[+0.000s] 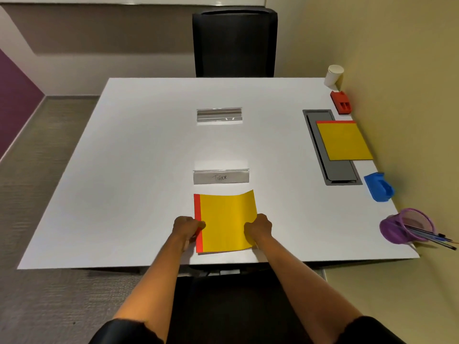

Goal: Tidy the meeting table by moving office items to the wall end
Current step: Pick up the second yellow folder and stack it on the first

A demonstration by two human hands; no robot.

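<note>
Holding: both hands grip the near yellow folder [227, 222] at its two long sides.
Near folder: it lies at the near edge of the bench [139, 150], straight ahead of the person, with a red spine strip down its left side; its far right corner curls up off the surface.
Left hand [186, 228]: its grip is closed on the red spine edge, fingers curled round it.
Right hand [258, 228]: its grip is closed on the folder's right edge, thumb on the cover.
Name holder [221, 177]: a clear stand just beyond the folder, with a card hand-lettered "TIGER".
Second holder [219, 114]: a clear stand farther out along the middle line; any writing on it cannot be read.
Bench surface: plain white, with a grey cable hatch [331, 157] set in near the right side.
Wall end: along the cream wall [402, 95] on the right stand a white paper cup [334, 75], a red block [341, 102], a second yellow folder [344, 141] partly over the hatch, a blue holder [379, 186], and a purple mesh pen cup [407, 225] tipped over with pens [432, 238] spilling toward the wall.
Room: a black chair [234, 43] stands at the far side, a purple panel [15, 103] on the left, grey carpet [42, 145] below.
</note>
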